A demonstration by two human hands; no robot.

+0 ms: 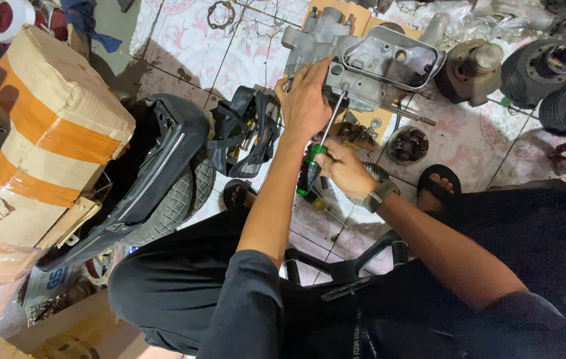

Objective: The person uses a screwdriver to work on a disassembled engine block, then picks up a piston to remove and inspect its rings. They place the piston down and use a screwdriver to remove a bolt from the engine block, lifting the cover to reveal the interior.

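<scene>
Patterned floor tiles (183, 40) lay cluttered with parts — left hand (306, 100) pressed flat on the engine casing (362, 63), right hand (344, 169) gripped the green-handled screwdriver (319, 149).

A tiled floor (183, 60) with a faded reddish pattern and dark grout lines carries everything here. On it rests a grey metal engine case (356, 60) on a sheet of cardboard (336, 10), with dark finned cylinders (542, 70) to the right, a small round clutch-like part (408, 145) and scattered small parts (356, 133) just below the case. To the left lie a black plastic body panel (163, 166) beside a tyre (176, 203) and a taped cardboard package (43, 133), and a thin ring gasket (220, 13) lies farther up.
</scene>
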